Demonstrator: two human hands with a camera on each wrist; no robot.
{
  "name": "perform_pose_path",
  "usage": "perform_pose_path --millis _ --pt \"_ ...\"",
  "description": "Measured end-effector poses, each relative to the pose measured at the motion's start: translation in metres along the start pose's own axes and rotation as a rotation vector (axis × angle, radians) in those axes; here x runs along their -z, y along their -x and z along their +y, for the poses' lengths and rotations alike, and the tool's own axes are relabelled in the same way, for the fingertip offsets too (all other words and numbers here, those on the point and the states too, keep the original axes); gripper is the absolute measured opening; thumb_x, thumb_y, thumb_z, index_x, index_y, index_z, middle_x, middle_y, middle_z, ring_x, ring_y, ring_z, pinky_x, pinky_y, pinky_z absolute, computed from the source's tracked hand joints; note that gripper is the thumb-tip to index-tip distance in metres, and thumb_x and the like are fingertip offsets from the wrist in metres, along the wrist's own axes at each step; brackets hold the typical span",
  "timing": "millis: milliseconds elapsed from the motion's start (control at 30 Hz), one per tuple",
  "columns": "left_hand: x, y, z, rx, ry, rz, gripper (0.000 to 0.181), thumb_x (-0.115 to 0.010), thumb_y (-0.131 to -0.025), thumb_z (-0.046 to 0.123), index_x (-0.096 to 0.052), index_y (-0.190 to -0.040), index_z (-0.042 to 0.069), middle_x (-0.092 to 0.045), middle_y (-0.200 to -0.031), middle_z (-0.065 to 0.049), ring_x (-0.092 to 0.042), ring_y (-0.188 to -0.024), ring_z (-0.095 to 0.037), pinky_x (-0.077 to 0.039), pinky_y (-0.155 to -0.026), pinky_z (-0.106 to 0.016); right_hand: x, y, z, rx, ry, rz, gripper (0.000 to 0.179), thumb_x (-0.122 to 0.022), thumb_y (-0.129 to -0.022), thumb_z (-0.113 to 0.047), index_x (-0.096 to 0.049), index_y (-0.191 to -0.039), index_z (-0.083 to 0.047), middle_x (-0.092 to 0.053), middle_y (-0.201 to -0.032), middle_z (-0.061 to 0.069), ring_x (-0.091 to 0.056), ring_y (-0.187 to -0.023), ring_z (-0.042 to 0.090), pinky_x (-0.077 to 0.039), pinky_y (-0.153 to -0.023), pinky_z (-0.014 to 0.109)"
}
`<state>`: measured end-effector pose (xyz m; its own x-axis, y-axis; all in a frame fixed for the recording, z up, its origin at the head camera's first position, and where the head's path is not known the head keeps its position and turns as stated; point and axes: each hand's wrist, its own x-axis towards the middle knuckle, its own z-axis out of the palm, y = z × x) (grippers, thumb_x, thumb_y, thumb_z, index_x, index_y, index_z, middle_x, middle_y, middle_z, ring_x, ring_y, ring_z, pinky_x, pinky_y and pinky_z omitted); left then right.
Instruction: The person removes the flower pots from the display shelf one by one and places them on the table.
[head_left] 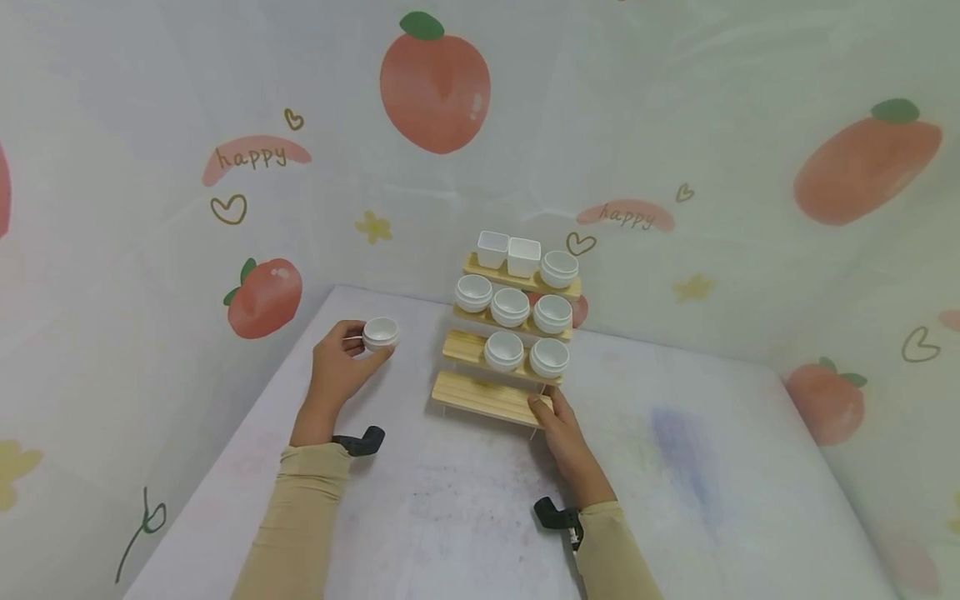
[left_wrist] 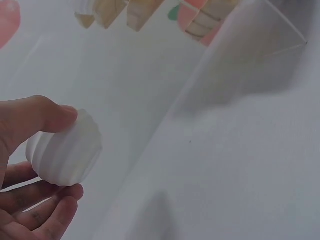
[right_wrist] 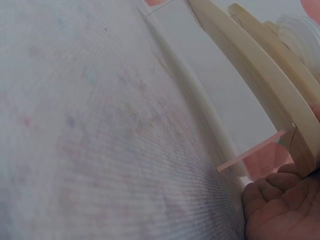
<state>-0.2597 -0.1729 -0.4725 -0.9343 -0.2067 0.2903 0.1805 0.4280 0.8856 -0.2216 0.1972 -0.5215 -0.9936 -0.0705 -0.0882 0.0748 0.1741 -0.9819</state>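
One white ribbed cup (head_left: 381, 333) is pinched in the left hand (head_left: 341, 367), left of the four-tier wooden rack (head_left: 483, 397) the right hand (head_left: 564, 425) grips; shelving seems the step, calling for a level rightward reach.

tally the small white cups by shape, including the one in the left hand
Square white cups: 2
Round white cups: 7 (6 on the pale wooden four-tier stand, 1 in the left hand)
Total: 9
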Motion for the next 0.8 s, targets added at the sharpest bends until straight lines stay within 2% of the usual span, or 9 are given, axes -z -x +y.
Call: perform_pose_path --millis 600,800 --pt "0.019 0.001 -0.011 0.073 -0.031 -0.02 0.06 -0.089 -0.087 0.026 -0.062 -0.134 0.0 -0.066 -0.13 -0.022 -0.07 -0.119 -0.038 -0.058 -0.108 -0.051 0.001 -0.001 0.0 -0.003 0.009 0.006 0.074 -0.053 -0.111 -0.036 -0.021 -0.169 -0.004 -0.017 -0.178 0.017 -0.007 -0.166 0.037 -0.006 -0.135 0.063" --pt "0.031 0.002 -0.018 0.112 -0.069 -0.023 0.061 -0.089 -0.088 0.03 -0.062 -0.135 0.002 -0.067 -0.131 -0.02 -0.07 -0.119 -0.034 -0.06 -0.105 -0.042 0.001 -0.001 0.001 0.002 0.007 0.002 0.074 -0.053 -0.111 -0.035 -0.021 -0.169 -0.002 -0.017 -0.177 0.018 -0.007 -0.166 0.037 -0.006 -0.135 0.063"
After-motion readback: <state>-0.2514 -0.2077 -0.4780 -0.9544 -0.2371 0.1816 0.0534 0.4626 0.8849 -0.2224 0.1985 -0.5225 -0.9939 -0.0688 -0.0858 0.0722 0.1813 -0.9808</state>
